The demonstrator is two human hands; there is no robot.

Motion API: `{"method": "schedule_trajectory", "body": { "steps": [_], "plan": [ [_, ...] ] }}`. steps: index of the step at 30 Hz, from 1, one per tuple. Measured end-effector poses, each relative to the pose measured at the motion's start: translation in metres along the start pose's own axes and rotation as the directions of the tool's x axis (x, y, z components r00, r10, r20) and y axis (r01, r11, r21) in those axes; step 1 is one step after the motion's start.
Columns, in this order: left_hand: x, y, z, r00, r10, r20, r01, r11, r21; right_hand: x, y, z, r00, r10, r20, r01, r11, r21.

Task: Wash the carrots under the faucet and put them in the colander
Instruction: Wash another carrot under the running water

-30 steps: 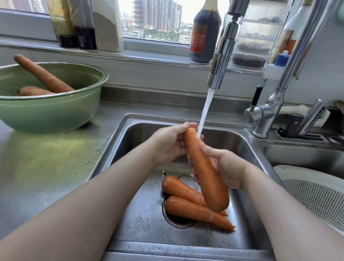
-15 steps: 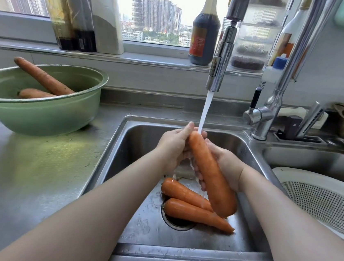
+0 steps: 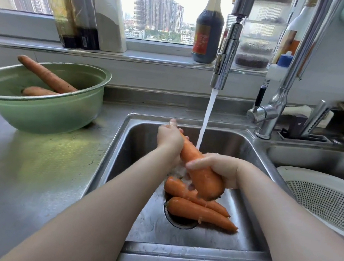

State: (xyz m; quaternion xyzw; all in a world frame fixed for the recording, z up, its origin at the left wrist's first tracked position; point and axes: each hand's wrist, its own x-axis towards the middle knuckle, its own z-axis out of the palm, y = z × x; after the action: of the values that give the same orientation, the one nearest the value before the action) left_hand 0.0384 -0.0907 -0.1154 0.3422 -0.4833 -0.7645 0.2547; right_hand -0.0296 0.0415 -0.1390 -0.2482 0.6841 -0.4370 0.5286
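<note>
- Nearest, two carrots (image 3: 198, 213) lie side by side on the floor of the sink (image 3: 174, 249), across its drain (image 3: 179, 223). They are probably parked there to wait their turn within easy reach.
- Above them the held carrot (image 3: 202, 176) slants with its thick end low and near, so water can run down its length.
- The right hand (image 3: 220, 170) is wrapped round the thick lower part and carries the weight. The left hand (image 3: 170, 138) is closed round the thin upper end, which steadies it for rubbing or turning.
- The water stream (image 3: 205, 121) from the faucet (image 3: 225, 57) lands on the carrot between the two hands.
- The colander (image 3: 325, 203) sits in the right basin, close enough for a short transfer; no carrot shows in the part in view.
- Toward the table's far left edge, the green bowl (image 3: 46, 114) holds two more carrots (image 3: 46, 76), dull and likely unwashed.
</note>
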Motion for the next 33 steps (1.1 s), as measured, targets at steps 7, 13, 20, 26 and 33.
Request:
{"method": "schedule_trajectory", "body": {
  "steps": [7, 13, 20, 26, 33],
  "plan": [
    [0.023, -0.006, -0.031, 0.875, 0.204, 0.438, -0.472, 0.562, 0.680, -0.009, 0.006, -0.019, 0.987, 0.029, -0.155, -0.040, 0.997, -0.071],
    [0.025, -0.001, -0.046, 0.598, 0.027, 0.801, -0.769, -0.263, 0.583, -0.022, 0.006, -0.025, 0.989, 0.115, -0.097, -0.133, 0.970, -0.202],
    [0.002, -0.007, -0.015, 0.743, -0.132, 0.657, -0.633, -0.460, 0.623, -0.015, 0.001, -0.025, 0.928, -0.155, -0.338, -0.147, 0.682, -0.717],
    [0.012, 0.004, -0.023, 0.738, -0.601, 0.307, -0.350, 0.048, 0.935, -0.009, -0.004, -0.017, 0.806, -0.476, -0.352, -0.139, 0.427, -0.894],
    [0.012, 0.000, 0.011, 0.697, 0.085, 0.712, -0.556, -0.563, 0.612, -0.017, -0.008, -0.029, 0.783, -0.353, -0.512, -0.249, 0.576, -0.779]
  ]
}}
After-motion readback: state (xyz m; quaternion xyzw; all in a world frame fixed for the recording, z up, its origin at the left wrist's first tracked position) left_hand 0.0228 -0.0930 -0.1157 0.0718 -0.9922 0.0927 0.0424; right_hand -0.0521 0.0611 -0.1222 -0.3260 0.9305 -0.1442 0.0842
